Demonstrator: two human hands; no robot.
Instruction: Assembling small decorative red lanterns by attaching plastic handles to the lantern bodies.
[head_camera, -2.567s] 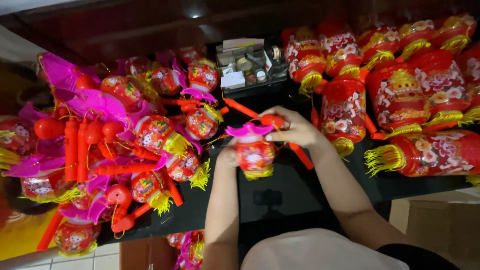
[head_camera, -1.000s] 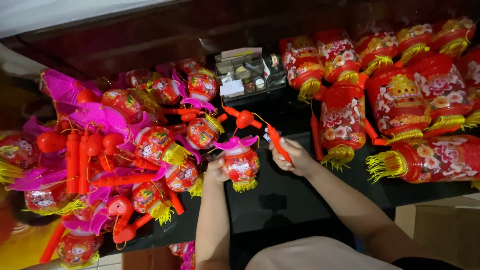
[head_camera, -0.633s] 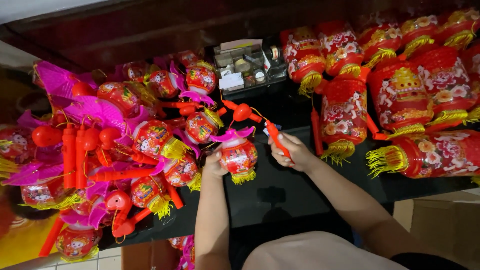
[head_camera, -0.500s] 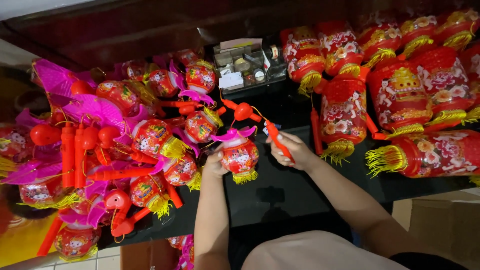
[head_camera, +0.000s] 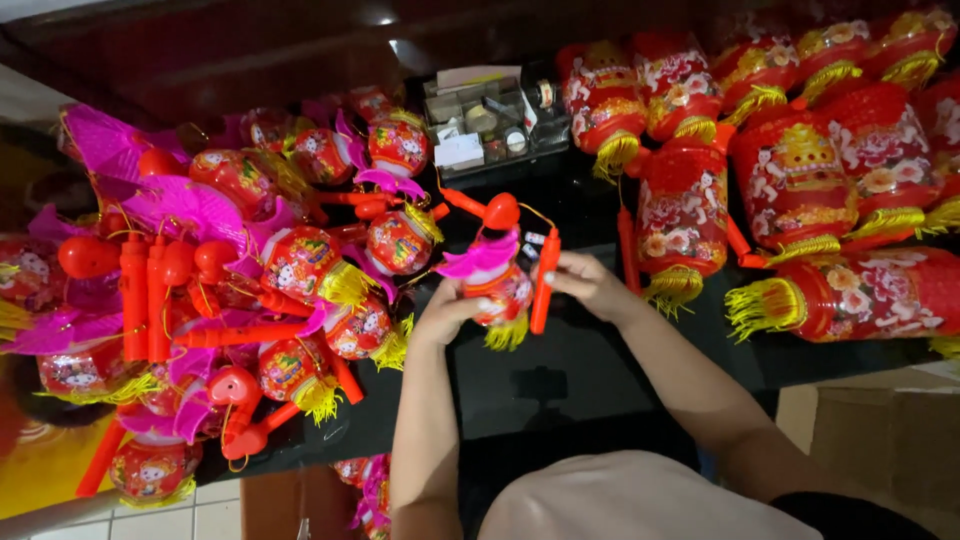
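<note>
Left hand (head_camera: 445, 312) fingers clamped on small round red paper lantern with pink fan top (head_camera: 497, 285), above black surface (head_camera: 560, 370). Right hand (head_camera: 590, 285) fingers pinch red plastic handle stick (head_camera: 543, 280). Risk: thin cord snagging, tassel crushed by grip.

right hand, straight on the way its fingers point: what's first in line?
The right hand points left, and its fingers already grip the red handle stick. Just past that is the small lantern in the left hand; depth is hard to judge.
</note>
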